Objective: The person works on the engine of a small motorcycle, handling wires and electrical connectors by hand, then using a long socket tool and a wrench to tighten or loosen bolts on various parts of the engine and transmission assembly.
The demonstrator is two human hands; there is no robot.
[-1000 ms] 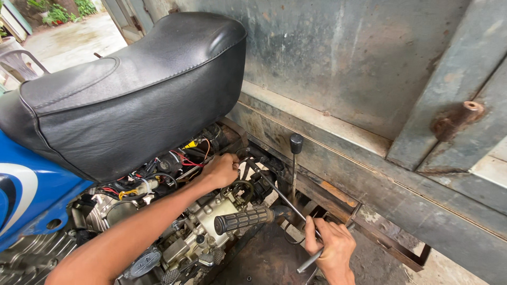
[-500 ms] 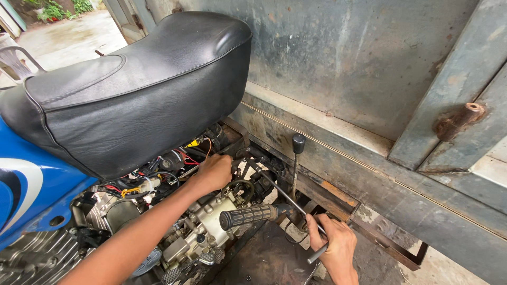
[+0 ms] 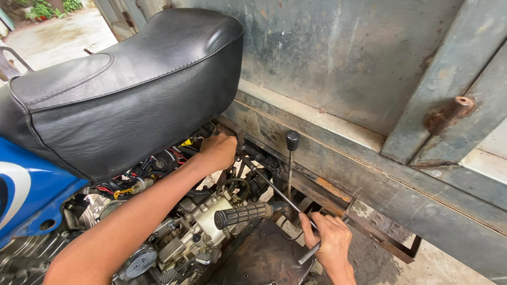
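Note:
My left hand [image 3: 217, 151] reaches under the black seat [image 3: 127, 89] of a motorbike and presses against parts in the frame beside the engine [image 3: 203, 221]; what its fingers touch is hidden. My right hand [image 3: 328, 240] grips a long thin metal tool [image 3: 280, 196] near its lower end. The tool's shaft slants up and left toward the spot by my left hand. A ribbed black foot peg [image 3: 244, 214] sticks out just left of my right hand.
A blue fuel tank [image 3: 24, 190] is at the left. A rusty grey metal cargo body [image 3: 369, 79] fills the right, with a black-knobbed lever [image 3: 291, 158] beside it. Coloured wires [image 3: 132, 182] lie under the seat. A rusty footplate [image 3: 264, 258] sits below.
The view has shifted slightly. My right hand has slid along the tool and the shaft now angles more steeply toward the frame. My left hand has stayed under the seat.

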